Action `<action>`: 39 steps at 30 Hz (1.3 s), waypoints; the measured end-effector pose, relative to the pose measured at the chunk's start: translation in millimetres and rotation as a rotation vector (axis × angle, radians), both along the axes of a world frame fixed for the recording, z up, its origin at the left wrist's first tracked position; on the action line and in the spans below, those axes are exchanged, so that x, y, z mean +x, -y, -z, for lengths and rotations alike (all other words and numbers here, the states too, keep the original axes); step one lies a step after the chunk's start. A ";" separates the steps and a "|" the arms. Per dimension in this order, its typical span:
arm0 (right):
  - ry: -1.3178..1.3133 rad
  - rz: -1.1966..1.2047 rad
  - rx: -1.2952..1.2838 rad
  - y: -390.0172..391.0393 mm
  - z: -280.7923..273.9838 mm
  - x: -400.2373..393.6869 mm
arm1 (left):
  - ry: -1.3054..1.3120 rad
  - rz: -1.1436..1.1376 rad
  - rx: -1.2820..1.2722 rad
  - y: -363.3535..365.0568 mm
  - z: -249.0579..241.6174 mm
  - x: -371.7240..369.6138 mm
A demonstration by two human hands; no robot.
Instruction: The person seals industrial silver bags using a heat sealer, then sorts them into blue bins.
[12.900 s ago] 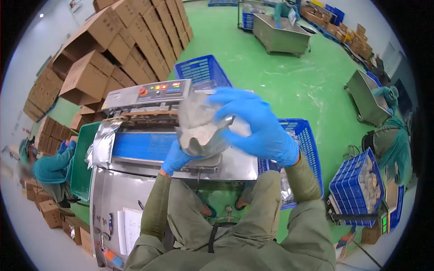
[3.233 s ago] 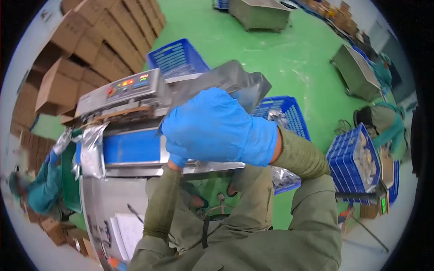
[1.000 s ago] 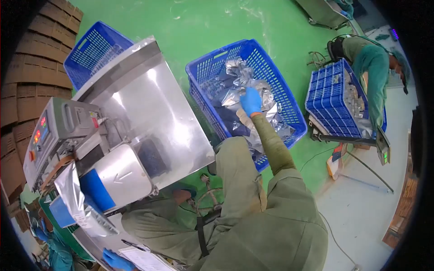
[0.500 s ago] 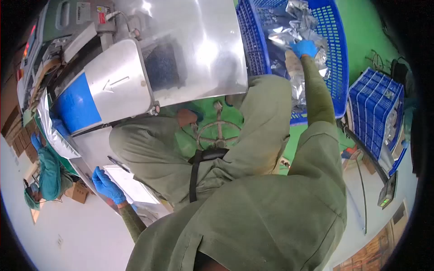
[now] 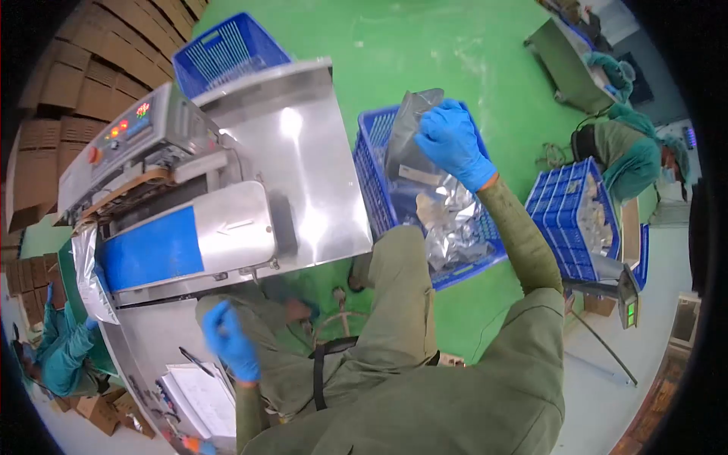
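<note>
My right hand (image 5: 455,144), in a blue glove, is closed on the upper part of a grey foil pouch (image 5: 404,148) with a pale label. The pouch hangs over a blue plastic basket (image 5: 363,163) on my right. More crumpled silver foil pouches (image 5: 455,235) lie inside that basket. My left hand (image 5: 233,345), also gloved in blue, is above my thigh, near the notebook (image 5: 199,398) and pen (image 5: 196,361). Its fingers look bent but are smeared by motion, and I see nothing clear in them.
A sealing machine (image 5: 144,144) with lit red displays and a blue belt (image 5: 152,254) stands at the left, beside a steel table (image 5: 326,189). Brown cartons (image 5: 64,83) are stacked behind. Another blue basket (image 5: 227,49) and a blue crate (image 5: 561,216) flank the area. Co-workers (image 5: 633,155) are at the edges.
My right hand has risen out of the basket with a foil pouch. My left hand has moved right and its fingers have bent. The camera view has shifted, bringing more of the machine into sight.
</note>
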State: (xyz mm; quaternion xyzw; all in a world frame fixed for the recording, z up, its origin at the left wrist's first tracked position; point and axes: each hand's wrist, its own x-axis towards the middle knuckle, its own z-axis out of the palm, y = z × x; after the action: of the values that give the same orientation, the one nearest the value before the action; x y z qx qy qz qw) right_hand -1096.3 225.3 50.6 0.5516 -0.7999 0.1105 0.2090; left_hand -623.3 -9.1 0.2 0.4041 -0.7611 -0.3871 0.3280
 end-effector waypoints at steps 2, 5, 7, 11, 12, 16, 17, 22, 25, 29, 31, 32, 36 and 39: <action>-0.081 -0.172 -0.064 26.9 -68.2 20.2 | -0.053 0.233 0.150 -23.0 -15.3 -68.3; -0.252 -0.412 -0.117 71.0 -158.0 69.6 | -0.080 0.561 -0.106 -31.8 -65.0 -153.9; -0.316 -0.534 -0.134 99.2 -201.4 113.1 | -0.159 0.606 -0.181 -16.4 -90.9 -188.3; -0.352 -0.685 -0.252 134.0 -223.6 186.9 | -0.088 0.853 0.009 72.3 -111.5 -177.7; -0.372 -0.716 -0.306 139.7 -222.3 199.5 | -0.126 0.794 0.070 83.5 -97.1 -167.0; -0.003 -0.453 -0.627 135.9 -214.7 220.8 | -0.103 0.663 0.106 128.0 -42.8 -108.9; 0.115 -0.368 -0.703 138.4 -203.5 221.6 | -0.127 0.601 0.164 126.7 -36.3 -101.1; 0.675 -0.285 -0.430 159.9 -77.5 200.4 | -0.121 0.668 0.197 133.5 -42.2 -87.2; 0.521 -0.302 -0.435 159.1 -83.3 190.1 | -0.184 0.606 -0.044 128.5 -122.7 -76.2; 0.162 -0.260 -0.183 140.0 -81.7 176.0 | 0.113 0.720 -0.569 140.7 -157.2 -79.0; -0.005 -0.235 -0.103 120.2 -55.9 154.7 | 0.280 0.647 -0.936 163.9 -145.4 -63.6; 0.067 -0.295 -0.204 117.8 -52.8 158.8 | 0.368 0.608 -1.120 169.2 -142.9 -59.4; 0.410 -0.395 -0.573 123.9 -62.6 184.2 | -0.163 0.465 -1.039 148.2 -130.0 -75.1; 0.510 -0.275 -0.773 139.6 -47.7 197.9 | -0.486 0.288 -0.276 108.9 -105.7 -94.7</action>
State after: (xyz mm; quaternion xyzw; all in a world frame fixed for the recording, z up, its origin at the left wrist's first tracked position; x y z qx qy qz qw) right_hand -898.4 85.7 98.4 0.4897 -0.6455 0.5581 0.1793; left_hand -718.1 -118.1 105.9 0.1392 -0.7552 -0.4079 0.4939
